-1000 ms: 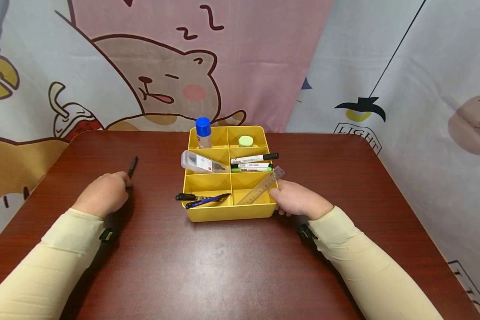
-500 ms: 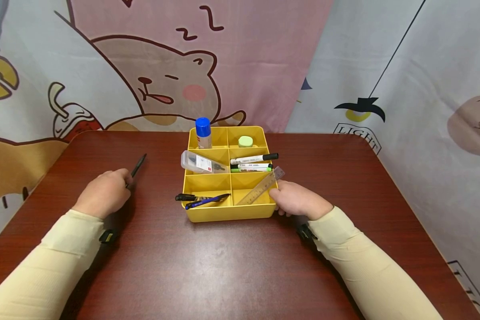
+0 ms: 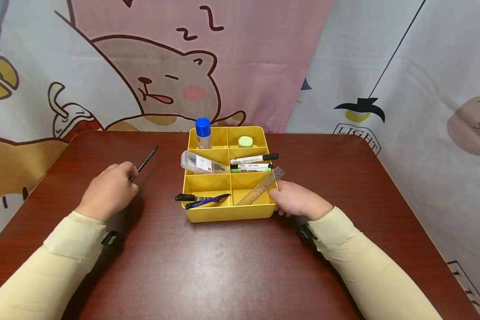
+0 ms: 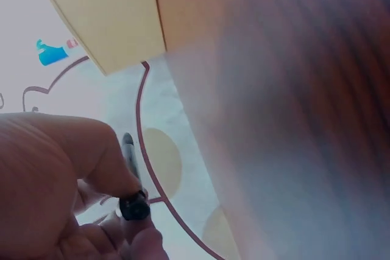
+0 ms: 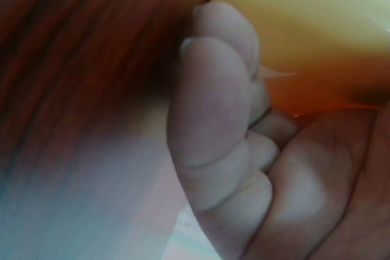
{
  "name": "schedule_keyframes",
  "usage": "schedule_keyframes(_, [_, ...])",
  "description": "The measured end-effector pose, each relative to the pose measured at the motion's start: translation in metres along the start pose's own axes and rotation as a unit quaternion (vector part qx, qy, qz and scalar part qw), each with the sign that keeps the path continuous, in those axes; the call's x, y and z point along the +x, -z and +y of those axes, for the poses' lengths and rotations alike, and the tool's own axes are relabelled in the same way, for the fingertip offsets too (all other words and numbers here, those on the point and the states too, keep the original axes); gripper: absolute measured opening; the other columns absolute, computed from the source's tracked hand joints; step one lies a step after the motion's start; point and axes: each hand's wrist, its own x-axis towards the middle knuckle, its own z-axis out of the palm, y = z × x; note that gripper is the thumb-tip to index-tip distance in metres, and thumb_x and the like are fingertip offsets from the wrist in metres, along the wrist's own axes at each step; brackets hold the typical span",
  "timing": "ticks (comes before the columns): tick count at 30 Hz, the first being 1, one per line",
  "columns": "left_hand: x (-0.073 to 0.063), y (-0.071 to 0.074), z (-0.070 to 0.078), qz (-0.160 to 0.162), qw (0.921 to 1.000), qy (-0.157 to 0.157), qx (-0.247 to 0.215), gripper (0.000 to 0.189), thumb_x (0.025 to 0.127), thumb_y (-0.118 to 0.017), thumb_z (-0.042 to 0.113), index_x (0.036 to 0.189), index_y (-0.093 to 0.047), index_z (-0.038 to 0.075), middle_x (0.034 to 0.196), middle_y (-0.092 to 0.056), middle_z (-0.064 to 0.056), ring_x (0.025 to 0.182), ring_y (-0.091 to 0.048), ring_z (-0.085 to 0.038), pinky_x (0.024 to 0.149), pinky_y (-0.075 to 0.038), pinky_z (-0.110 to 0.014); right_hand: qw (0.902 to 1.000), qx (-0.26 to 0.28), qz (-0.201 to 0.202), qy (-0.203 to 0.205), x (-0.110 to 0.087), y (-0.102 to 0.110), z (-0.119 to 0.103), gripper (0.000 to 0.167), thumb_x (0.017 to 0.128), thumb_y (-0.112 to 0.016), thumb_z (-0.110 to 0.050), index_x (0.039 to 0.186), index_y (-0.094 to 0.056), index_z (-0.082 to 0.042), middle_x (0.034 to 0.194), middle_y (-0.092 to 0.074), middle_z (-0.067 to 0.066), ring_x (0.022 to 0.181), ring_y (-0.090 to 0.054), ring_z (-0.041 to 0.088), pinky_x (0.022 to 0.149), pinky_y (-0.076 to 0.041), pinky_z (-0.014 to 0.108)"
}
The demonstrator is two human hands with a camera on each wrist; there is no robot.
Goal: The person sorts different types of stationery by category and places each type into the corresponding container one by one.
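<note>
In the head view my left hand (image 3: 110, 190) holds a dark pen (image 3: 149, 159) above the left part of the table, its far end pointing up and right. The left wrist view shows the pen (image 4: 131, 156) pinched between thumb and fingers. Mid-table stands a yellow desk organizer (image 3: 224, 214) with several compartments. My right hand (image 3: 298, 199) grips its front right corner, thumb at the rim near a clear ruler (image 3: 260, 187). Curled fingers (image 5: 213, 101) lie against the yellow wall in the right wrist view; the thumb is hidden there.
The organizer holds a blue-capped glue stick (image 3: 203, 132), a pale green item (image 3: 246, 141), a clear plastic case (image 3: 202, 162), several markers (image 3: 251, 158), and a blue pen (image 3: 207, 201) beside a black pen (image 3: 190, 197). A patterned cloth (image 3: 264, 66) hangs behind the table (image 3: 224, 271).
My left hand has lifted slightly and moved a little right, and the pen in it has swung up and toward the organizer. The right hand and organizer stay put.
</note>
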Motion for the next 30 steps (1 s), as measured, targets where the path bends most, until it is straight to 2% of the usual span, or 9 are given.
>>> schedule_keyframes(7, [-0.007, 0.004, 0.016, 0.042, 0.9985, -0.027, -0.021, 0.023, 0.086, -0.063, 0.008, 0.109, -0.065, 0.004, 0.102, -0.064, -0.023, 0.085, -0.059, -0.037, 0.074, -0.048, -0.055, 1.0000, 0.002, 0.000, 0.002, 0.000, 0.000, 0.000, 0.031, 0.100, -0.037, -0.023, 0.113, -0.060, -0.007, 0.080, -0.067, 0.012, 0.068, -0.064, 0.023, 0.060, -0.055, 0.034])
schedule_keyframes(14, [-0.013, 0.007, 0.031, 0.065, 0.9963, -0.047, -0.031, 0.021, 0.084, -0.062, 0.007, 0.105, -0.065, 0.007, 0.103, -0.064, -0.019, 0.082, -0.058, -0.032, 0.071, -0.047, -0.049, 1.0000, 0.002, 0.001, 0.005, -0.001, 0.000, 0.000, 0.031, 0.100, -0.037, -0.022, 0.114, -0.060, -0.007, 0.080, -0.067, 0.012, 0.068, -0.065, 0.023, 0.060, -0.055, 0.034])
schedule_keyframes(20, [-0.017, 0.008, 0.041, 0.071, 0.9954, -0.062, -0.017, 0.019, 0.084, -0.063, 0.005, 0.103, -0.065, 0.007, 0.102, -0.063, -0.017, 0.077, -0.057, -0.029, 0.067, -0.046, -0.044, 1.0000, 0.001, 0.001, 0.005, -0.001, 0.000, -0.001, 0.031, 0.099, -0.037, -0.022, 0.113, -0.060, -0.006, 0.080, -0.067, 0.012, 0.067, -0.065, 0.023, 0.060, -0.055, 0.034])
schedule_keyframes(25, [-0.020, 0.009, 0.047, 0.064, 0.9956, -0.068, -0.010, 0.018, 0.086, -0.064, 0.004, 0.104, -0.064, 0.007, 0.100, -0.062, -0.015, 0.078, -0.056, -0.027, 0.067, -0.046, -0.042, 1.0000, -0.001, -0.001, 0.005, -0.001, -0.001, -0.001, 0.031, 0.099, -0.037, -0.022, 0.113, -0.060, -0.007, 0.080, -0.067, 0.012, 0.067, -0.065, 0.023, 0.060, -0.056, 0.034])
schedule_keyframes(30, [-0.024, 0.011, 0.052, 0.071, 0.9939, -0.085, -0.006, 0.019, 0.085, -0.064, 0.004, 0.103, -0.064, 0.008, 0.096, -0.062, -0.013, 0.078, -0.055, -0.025, 0.068, -0.045, -0.041, 1.0000, 0.000, -0.004, 0.005, -0.001, 0.000, -0.001, 0.030, 0.099, -0.037, -0.022, 0.111, -0.060, -0.007, 0.080, -0.067, 0.012, 0.067, -0.064, 0.023, 0.060, -0.056, 0.034])
